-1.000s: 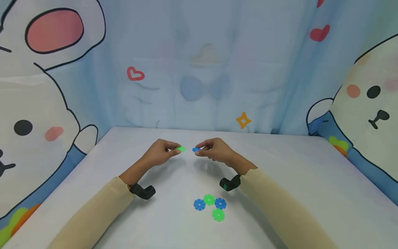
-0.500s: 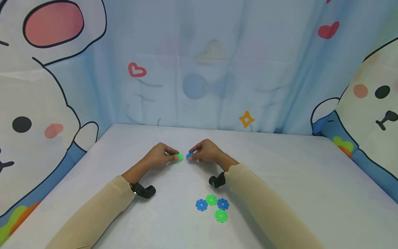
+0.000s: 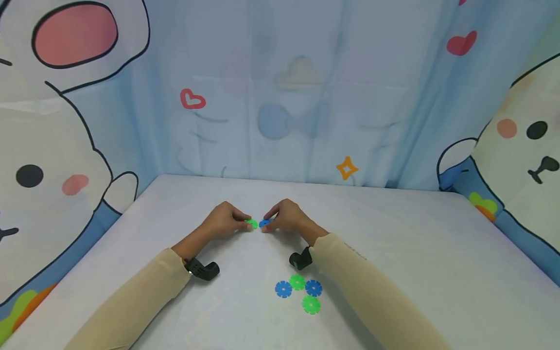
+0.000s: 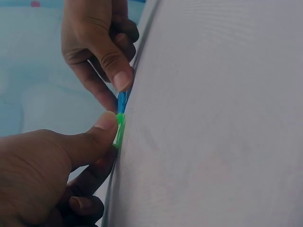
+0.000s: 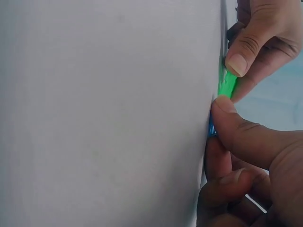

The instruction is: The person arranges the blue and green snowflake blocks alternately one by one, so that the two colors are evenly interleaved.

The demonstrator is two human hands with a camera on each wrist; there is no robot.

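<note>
Between thumb and fingers, my left hand (image 3: 224, 221) pinches a green notched disc (image 3: 253, 224) close over the white table. Facing it, my right hand (image 3: 288, 218) pinches a blue notched disc (image 3: 264, 223) the same way. A narrow gap shows between the two discs in the head view. Seen edge-on in the left wrist view, the blue disc (image 4: 122, 101) and the green disc (image 4: 120, 130) stand end to end, their edges very close. Thumbs and fingertips cover part of both discs. The right wrist view shows the green disc (image 5: 227, 85) above the mostly hidden blue one (image 5: 212, 124).
Nearer the body, two blue discs (image 3: 283, 289) (image 3: 313, 288) and two green discs (image 3: 297, 282) (image 3: 311, 305) lie grouped flat on the white table (image 3: 393, 253). A light blue cartoon curtain (image 3: 280, 97) hangs behind the table's far edge. Each wrist wears a black camera (image 3: 202, 269).
My right hand has moved left and slightly nearer with the blue disc, narrowing the gap. My left hand has lowered the green disc slightly. The head view has shifted a little.
</note>
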